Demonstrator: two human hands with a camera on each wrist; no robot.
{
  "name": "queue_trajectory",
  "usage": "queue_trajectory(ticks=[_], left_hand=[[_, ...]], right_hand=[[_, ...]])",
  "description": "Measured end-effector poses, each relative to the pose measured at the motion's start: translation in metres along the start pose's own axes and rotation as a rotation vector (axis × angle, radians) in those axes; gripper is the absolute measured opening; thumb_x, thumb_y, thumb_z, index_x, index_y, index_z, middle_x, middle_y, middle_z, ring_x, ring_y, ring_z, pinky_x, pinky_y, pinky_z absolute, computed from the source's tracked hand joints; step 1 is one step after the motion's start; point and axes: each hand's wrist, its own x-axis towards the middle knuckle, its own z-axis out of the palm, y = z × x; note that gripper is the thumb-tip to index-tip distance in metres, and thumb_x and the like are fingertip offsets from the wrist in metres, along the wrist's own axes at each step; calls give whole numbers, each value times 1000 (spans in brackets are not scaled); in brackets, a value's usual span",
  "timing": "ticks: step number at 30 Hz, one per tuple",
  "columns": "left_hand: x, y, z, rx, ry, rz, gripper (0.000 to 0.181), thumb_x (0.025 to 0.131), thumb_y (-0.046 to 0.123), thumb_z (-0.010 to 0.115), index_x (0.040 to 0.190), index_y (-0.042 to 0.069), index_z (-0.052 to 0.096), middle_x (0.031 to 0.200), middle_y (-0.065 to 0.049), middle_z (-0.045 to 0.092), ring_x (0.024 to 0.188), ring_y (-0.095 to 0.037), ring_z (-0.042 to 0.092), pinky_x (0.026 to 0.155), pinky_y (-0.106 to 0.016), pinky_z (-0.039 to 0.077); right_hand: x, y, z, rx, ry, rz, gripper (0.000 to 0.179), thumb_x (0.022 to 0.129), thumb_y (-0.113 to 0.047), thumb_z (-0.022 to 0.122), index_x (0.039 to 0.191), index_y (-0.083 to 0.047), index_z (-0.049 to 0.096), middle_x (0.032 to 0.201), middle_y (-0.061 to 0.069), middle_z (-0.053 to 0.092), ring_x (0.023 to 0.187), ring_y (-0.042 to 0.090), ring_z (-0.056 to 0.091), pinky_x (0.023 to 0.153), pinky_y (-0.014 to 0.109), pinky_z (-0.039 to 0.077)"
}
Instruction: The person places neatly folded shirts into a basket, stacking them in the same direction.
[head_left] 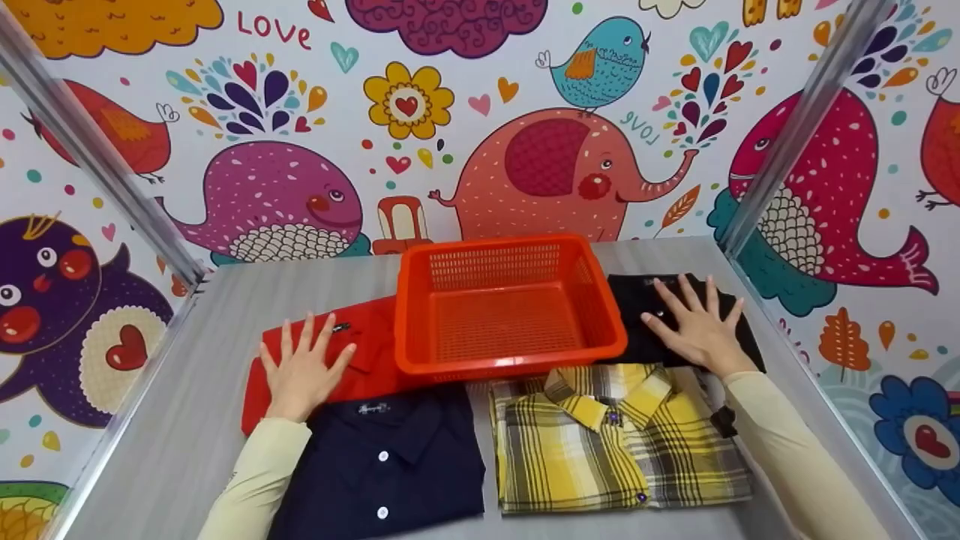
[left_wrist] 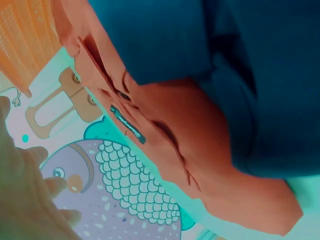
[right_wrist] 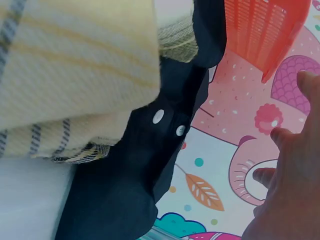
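Observation:
My left hand, fingers spread, is over the folded red shirt on the left. The right hand spreads its fingers over a folded black shirt at the back right. Neither hand grips anything. In front of the red shirt lies a folded navy shirt with white buttons. A yellow plaid shirt lies folded at the front right, near my right sleeve. Between the hands stands an orange plastic basket with nothing in it; it overlaps the red and black shirts in the head view.
The shirts and basket are on a pale grey table. Behind it rises a wall printed with cartoon animals. Metal posts stand at the back corners, and metal edging runs along both sides.

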Motion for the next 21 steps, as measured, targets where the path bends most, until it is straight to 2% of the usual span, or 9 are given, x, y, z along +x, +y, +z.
queue_trajectory(ticks=[6, 11, 16, 21], left_hand=[[-6, 5, 3, -6, -23, 29, 73, 95, 55, 45, 153, 13, 27, 158, -21, 11, 141, -46, -5, 100, -63, -22], [-18, 11, 4, 23, -72, 53, 76, 94, 60, 44, 152, 14, 31, 156, -24, 16, 140, -48, 0, 101, -67, -16], [-34, 25, 7, 57, -145, 77, 76, 93, 62, 44, 150, 13, 36, 153, -26, 23, 139, -50, 8, 103, -69, -8], [-48, 53, 11, 83, -224, 120, 74, 93, 62, 44, 145, 10, 45, 148, -26, 34, 138, -48, 19, 106, -67, 2]], right_hand=[[-11, -1, -3, -2, 2, -31, 76, 95, -63, 38, 155, -21, 21, 158, 21, 6, 139, 46, -17, 91, 65, -28], [-24, 1, -5, 18, 0, -58, 74, 95, -60, 42, 155, -23, 20, 159, 20, 2, 140, 46, -15, 93, 68, -24], [-40, 1, -7, 31, -26, -80, 74, 94, -58, 48, 155, -24, 23, 158, 21, 8, 140, 49, -4, 96, 77, -7], [-54, -5, -6, 30, -63, -117, 72, 93, -54, 53, 152, -20, 30, 152, 24, 25, 136, 52, 15, 97, 77, 11]])
